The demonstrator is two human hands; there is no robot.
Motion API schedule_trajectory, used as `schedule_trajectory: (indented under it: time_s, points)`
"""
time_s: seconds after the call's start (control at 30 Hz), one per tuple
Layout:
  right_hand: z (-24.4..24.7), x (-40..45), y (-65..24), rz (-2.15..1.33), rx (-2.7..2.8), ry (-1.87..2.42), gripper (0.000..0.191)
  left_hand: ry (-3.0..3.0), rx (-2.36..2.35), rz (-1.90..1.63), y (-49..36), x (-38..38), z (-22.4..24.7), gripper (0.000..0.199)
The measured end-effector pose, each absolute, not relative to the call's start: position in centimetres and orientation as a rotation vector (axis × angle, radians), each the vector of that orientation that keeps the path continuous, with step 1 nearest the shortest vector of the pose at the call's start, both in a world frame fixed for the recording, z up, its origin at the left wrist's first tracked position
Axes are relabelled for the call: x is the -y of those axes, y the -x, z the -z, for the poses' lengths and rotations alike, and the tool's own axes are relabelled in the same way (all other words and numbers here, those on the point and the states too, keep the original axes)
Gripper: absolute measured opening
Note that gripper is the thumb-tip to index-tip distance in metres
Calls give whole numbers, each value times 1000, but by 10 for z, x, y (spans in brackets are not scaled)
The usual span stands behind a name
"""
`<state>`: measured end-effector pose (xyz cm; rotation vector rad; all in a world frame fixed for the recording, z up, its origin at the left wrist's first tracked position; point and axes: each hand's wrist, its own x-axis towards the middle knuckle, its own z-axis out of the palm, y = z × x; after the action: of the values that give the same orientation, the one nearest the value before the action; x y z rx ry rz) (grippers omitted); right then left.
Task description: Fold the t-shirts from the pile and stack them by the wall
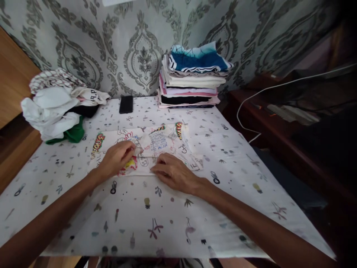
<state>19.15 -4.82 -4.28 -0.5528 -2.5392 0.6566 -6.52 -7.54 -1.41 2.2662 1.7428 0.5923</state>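
A white shirt [167, 139], covered in colourful lettering and hand-drawn scribbles, lies folded into a long strip across the middle of the table. My left hand [118, 155] is closed, pinching a bit of its cloth left of centre and lifting it slightly. At the near edge of the shirt, my right hand [173, 172] rests with curled fingers and thumb gripping the fabric. Part of the cloth under both hands is hidden.
A neat stack of folded clothes [192, 91] stands at the back against the patterned wall. Rumpled clothes [52, 111] are heaped at the back left, with a black phone [126, 104] nearby. A white cable [242, 106] hangs at the right.
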Motion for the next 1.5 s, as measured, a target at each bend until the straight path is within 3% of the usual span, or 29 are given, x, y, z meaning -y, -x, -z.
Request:
schedule_trajectory:
  time_s: [0.3,0.5,0.67,0.83,1.07,1.33,1.5]
  points:
    - [39,24,-140,-608,2639,865,33,-2576,-1437,-585,83,139,32,24]
    - [39,-11,-133,-747,2481,950,39,-2482,-1420,-596,71,126,21,23]
    - [25,-52,-138,-505,2471,1343,42,-2449,-1412,-651,50,105,19,25]
    - [19,-71,-172,-374,2336,1463,37,-2231,-1581,-728,54,74,20,21]
    - [30,-54,-214,-468,2152,1644,13,-2122,-1651,-720,47,-11,19,15]
    - [27,-54,-195,-405,2281,1664,6,-2229,-1642,-589,0,-66,39,15]
    - [27,-59,-198,-456,2250,1631,11,-2231,-1570,-566,1,-73,42,17]
